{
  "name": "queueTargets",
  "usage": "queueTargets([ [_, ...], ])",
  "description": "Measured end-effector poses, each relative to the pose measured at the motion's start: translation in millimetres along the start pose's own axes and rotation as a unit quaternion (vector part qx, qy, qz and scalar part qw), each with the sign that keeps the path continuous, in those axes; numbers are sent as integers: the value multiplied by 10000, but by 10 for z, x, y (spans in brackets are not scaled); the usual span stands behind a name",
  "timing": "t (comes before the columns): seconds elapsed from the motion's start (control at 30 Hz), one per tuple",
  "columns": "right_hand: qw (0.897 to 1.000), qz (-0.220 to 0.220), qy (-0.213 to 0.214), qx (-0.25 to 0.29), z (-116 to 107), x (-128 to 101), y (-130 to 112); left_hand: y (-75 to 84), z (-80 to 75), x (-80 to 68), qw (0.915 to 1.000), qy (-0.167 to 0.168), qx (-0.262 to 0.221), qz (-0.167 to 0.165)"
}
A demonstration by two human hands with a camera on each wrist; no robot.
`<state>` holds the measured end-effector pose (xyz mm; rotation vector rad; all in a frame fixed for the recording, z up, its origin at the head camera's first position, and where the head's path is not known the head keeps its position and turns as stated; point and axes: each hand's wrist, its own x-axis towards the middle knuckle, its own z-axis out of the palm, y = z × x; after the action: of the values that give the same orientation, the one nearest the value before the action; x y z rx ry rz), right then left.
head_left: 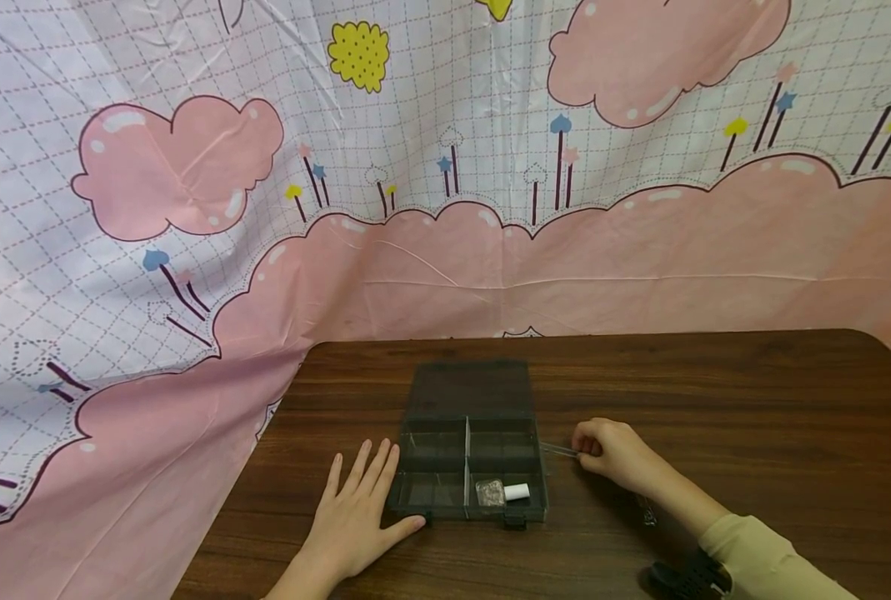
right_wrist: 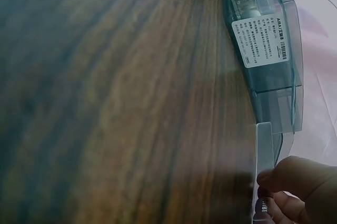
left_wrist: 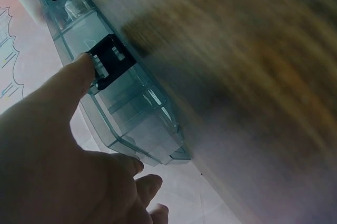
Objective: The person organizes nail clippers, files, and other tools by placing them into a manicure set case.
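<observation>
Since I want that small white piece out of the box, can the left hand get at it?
Probably yes: the box lies open, the white piece sits uncovered in its near right compartment, and the left hand rests flat alongside.

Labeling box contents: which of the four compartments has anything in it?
The near-right compartment of the box: it holds a small bag and a white piece. The others look empty.

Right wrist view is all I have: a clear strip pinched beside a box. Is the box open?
Observer: Yes. The lid of the box lies flat behind four compartments.
Operator: Anything in them?
Observer: Only the near right one holds things: a small bag and a white piece.
Operator: Where is the other hand?
Observer: The left hand lies flat on the table at the box's left, thumb against a black latch. The right hand pinches the strip at the box's right.
</observation>
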<state>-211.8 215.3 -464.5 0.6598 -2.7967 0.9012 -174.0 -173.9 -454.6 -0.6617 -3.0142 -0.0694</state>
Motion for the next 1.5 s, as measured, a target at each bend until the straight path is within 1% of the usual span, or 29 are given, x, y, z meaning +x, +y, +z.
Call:
queueTargets([
  [0.27,9999,-31,139,-17,-40,-13,13,18,-16,8,10000,-63,26,-33],
  [0.53,9999,69,100,48,-118,-43,20,29,-20,12,9999,-138,12,-78],
  [0.93,9998,88,160,35,-202,-63,78,37,-15,17,9999,-79,74,-64],
  [1.1,9997,95,181,98,-249,-75,57,39,-17,16,9999,-76,75,-62],
  [1.37,9995,202,219,65,-320,-73,30,40,-30,19,9999,-60,65,-56],
  [1.5,9996,184,218,61,-353,-69,13,36,-23,20,9999,-84,67,-66],
])
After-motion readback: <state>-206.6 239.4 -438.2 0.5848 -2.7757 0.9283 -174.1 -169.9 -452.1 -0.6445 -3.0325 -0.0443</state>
